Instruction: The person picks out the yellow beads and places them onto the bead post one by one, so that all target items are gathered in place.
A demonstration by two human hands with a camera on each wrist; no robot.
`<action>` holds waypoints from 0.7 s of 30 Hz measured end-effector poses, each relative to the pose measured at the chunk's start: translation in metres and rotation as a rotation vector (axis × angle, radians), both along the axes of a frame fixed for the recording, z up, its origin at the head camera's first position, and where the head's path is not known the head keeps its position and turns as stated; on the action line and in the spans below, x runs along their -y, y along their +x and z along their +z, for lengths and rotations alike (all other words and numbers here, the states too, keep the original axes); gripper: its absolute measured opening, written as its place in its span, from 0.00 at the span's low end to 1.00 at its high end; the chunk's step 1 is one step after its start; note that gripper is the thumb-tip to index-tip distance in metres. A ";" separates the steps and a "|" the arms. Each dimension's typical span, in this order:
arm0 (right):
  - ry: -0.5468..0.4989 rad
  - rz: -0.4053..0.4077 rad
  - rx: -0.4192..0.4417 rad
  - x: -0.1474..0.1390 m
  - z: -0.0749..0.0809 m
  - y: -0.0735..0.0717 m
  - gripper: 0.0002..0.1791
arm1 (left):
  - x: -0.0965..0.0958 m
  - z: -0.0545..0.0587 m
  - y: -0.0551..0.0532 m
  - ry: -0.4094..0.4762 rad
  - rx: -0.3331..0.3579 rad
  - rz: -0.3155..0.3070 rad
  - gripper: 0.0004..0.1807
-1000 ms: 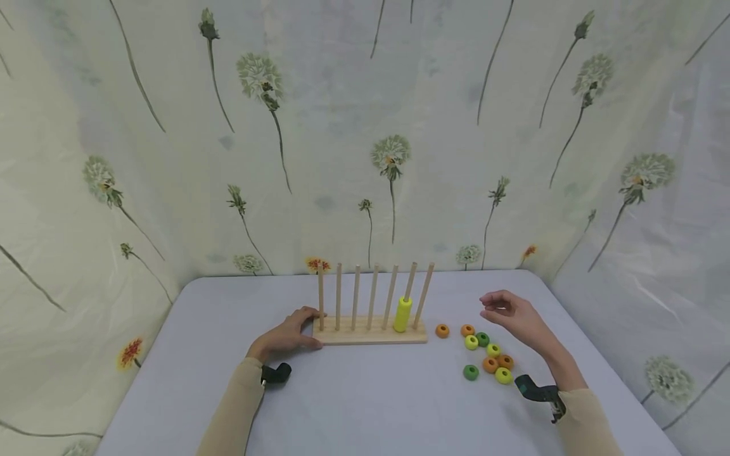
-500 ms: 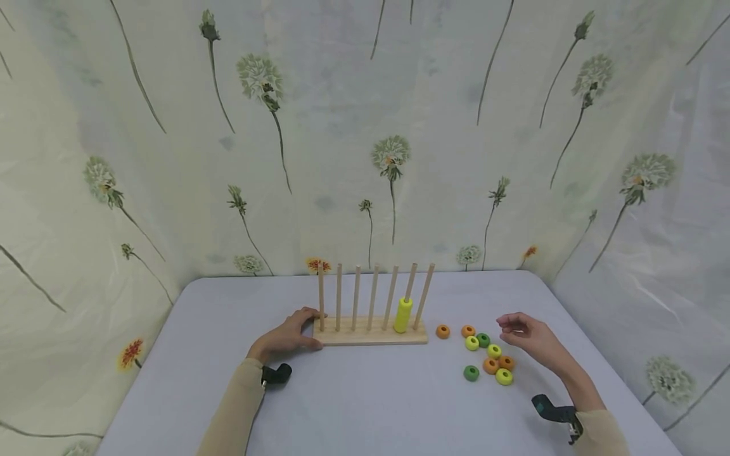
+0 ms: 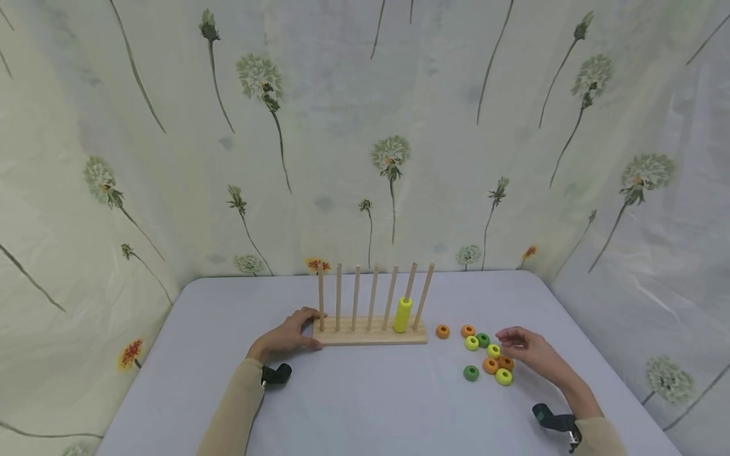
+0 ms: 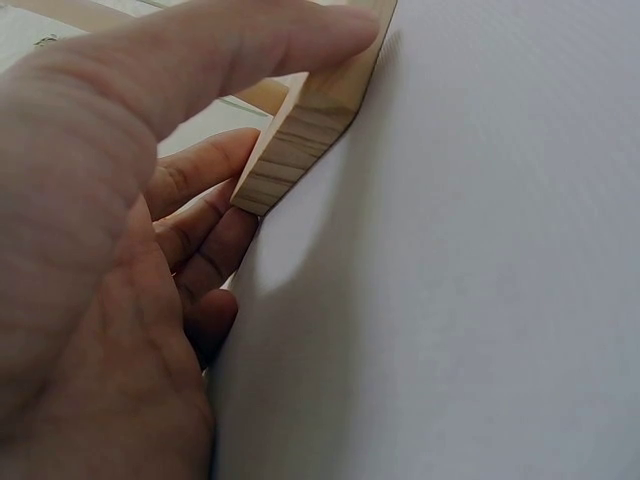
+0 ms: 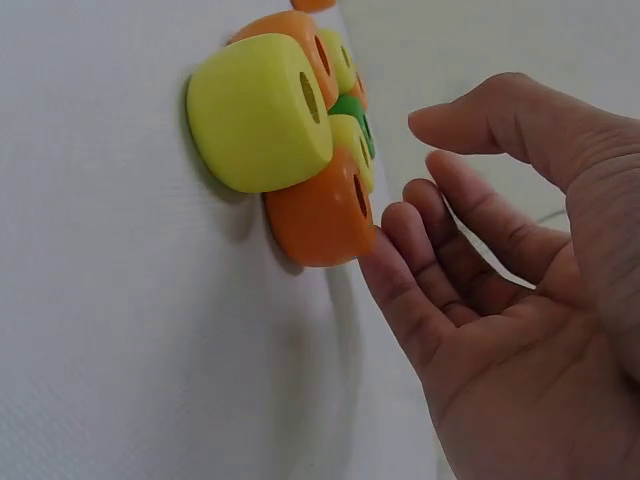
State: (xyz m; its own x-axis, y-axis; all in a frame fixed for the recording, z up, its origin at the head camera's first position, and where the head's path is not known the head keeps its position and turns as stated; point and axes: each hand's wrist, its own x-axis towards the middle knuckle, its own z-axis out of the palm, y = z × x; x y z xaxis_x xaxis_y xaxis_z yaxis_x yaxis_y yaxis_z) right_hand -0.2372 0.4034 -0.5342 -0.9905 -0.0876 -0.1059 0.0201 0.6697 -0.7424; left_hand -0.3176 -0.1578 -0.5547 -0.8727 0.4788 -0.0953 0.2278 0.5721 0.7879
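At its left end, a wooden peg rack (image 3: 365,339) is held by my left hand (image 3: 285,334), thumb along the front edge and fingers behind. In the left wrist view, the thumb lies over the end of the rack's base (image 4: 290,150). Yellow beads (image 3: 402,316) are stacked on the second peg from the right; the other pegs are bare. My right hand (image 3: 533,353), fingers loosely bent and thumb apart, hovers at the right edge of the loose beads, holding nothing. Nearest its fingertips are a yellow bead (image 3: 493,351) and an orange bead (image 5: 320,220).
Several beads lie right of the rack: a lone orange bead (image 3: 442,331), a green bead (image 3: 471,373) at the front, and a yellow bead (image 3: 504,377) beside it. A flowered curtain (image 3: 342,126) hangs behind the white table (image 3: 353,405).
My right hand has moved right, then down and slightly back left toward the beads. My left hand and the rack have stayed put.
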 end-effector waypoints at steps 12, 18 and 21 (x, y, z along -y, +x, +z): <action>-0.039 -0.014 0.079 0.007 -0.007 -0.001 0.28 | 0.000 -0.004 -0.004 -0.007 0.012 0.008 0.39; -0.011 -0.012 0.071 0.008 -0.010 -0.004 0.27 | 0.001 -0.005 -0.004 -0.013 0.016 0.014 0.40; -0.005 -0.009 0.063 0.009 -0.011 -0.005 0.26 | 0.001 -0.004 -0.004 -0.019 0.015 0.010 0.40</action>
State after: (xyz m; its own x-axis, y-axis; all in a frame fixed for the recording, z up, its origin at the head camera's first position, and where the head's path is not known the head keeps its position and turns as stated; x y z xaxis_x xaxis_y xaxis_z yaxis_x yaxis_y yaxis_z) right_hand -0.2420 0.3943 -0.5448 -0.9826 -0.0793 -0.1678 0.0732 0.6653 -0.7430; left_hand -0.3213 -0.1588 -0.5586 -0.8760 0.4676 -0.1180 0.2096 0.5895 0.7801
